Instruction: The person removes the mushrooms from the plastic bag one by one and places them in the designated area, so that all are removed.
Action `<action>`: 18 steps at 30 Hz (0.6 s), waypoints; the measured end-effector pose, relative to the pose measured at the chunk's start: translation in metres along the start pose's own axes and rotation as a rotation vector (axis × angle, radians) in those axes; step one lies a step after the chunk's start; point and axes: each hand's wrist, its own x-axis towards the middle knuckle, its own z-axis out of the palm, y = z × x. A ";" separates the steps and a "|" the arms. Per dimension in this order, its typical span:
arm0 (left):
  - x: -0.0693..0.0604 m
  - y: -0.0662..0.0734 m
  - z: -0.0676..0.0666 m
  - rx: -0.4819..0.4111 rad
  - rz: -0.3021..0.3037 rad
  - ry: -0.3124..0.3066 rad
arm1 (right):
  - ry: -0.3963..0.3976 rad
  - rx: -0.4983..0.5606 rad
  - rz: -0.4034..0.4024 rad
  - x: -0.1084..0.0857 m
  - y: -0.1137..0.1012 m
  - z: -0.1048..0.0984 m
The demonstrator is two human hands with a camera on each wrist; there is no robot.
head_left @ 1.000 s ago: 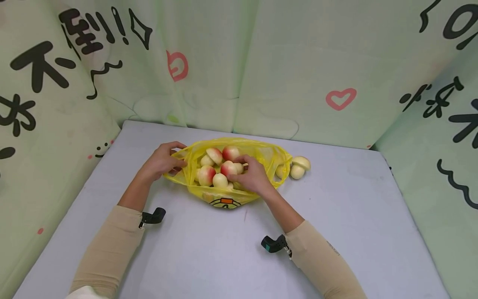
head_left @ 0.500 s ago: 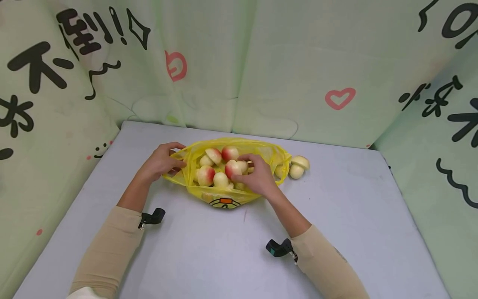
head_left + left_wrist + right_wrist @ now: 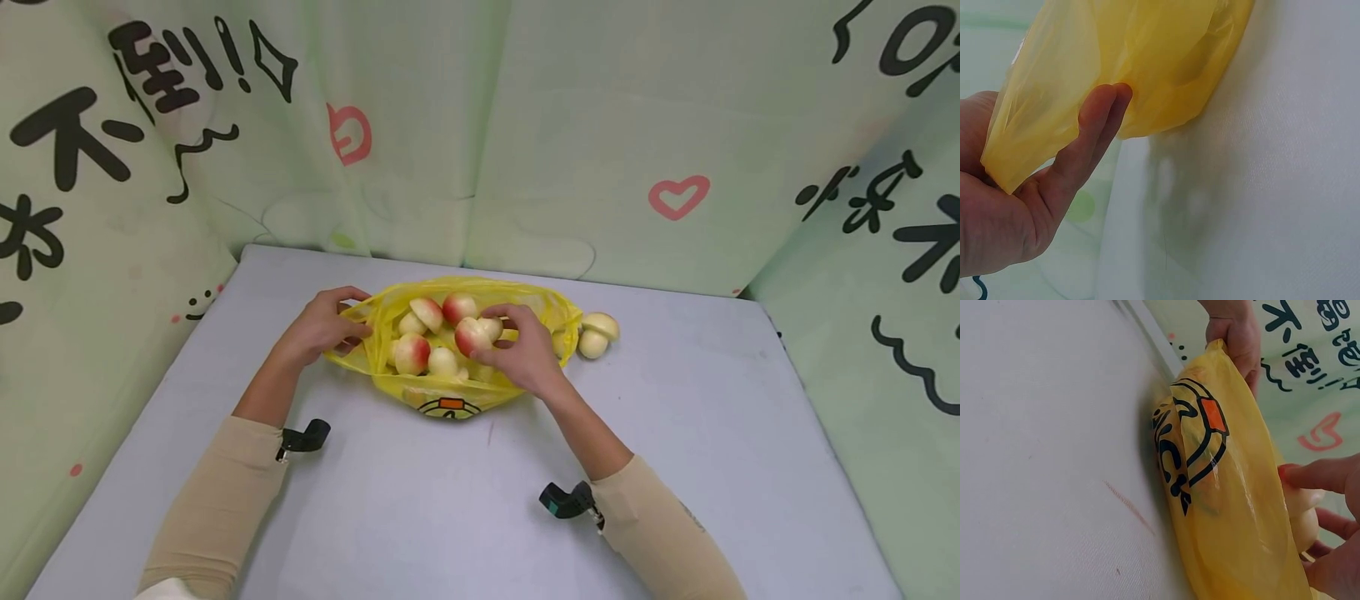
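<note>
An opened yellow plastic bag (image 3: 408, 385) with a printed cartoon lies on the table. Its left edge is gripped by my left hand (image 3: 324, 325); in the left wrist view the bag's corner sits between thumb and fingers. Over the bag's mouth, my right hand (image 3: 528, 352) pinches a toy mushroom (image 3: 470, 337) with a red-and-cream cap between thumb and fingers. The right wrist view shows that mushroom (image 3: 1302, 515) partly behind the bag's rim. Inside the bag lie several more mushrooms, among them a red-capped one (image 3: 412, 354) and another (image 3: 459, 307) toward the back.
A cream mushroom (image 3: 597, 335) lies on the white table (image 3: 420, 508) just right of the bag. A pale green printed curtain (image 3: 570, 150) rises behind the table and along both sides.
My right hand has drawn slightly right and lifted the red-capped mushroom, which has turned so its cap shows more. The left hand keeps its hold on the bag.
</note>
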 end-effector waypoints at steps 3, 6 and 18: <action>0.000 -0.001 0.000 -0.003 0.000 -0.002 | -0.003 0.014 -0.012 -0.001 0.002 -0.001; 0.001 -0.001 0.000 -0.004 0.003 -0.002 | -0.004 0.017 -0.015 -0.002 0.003 -0.003; 0.001 -0.002 -0.001 0.003 -0.011 0.000 | -0.003 0.046 -0.051 -0.017 0.006 -0.017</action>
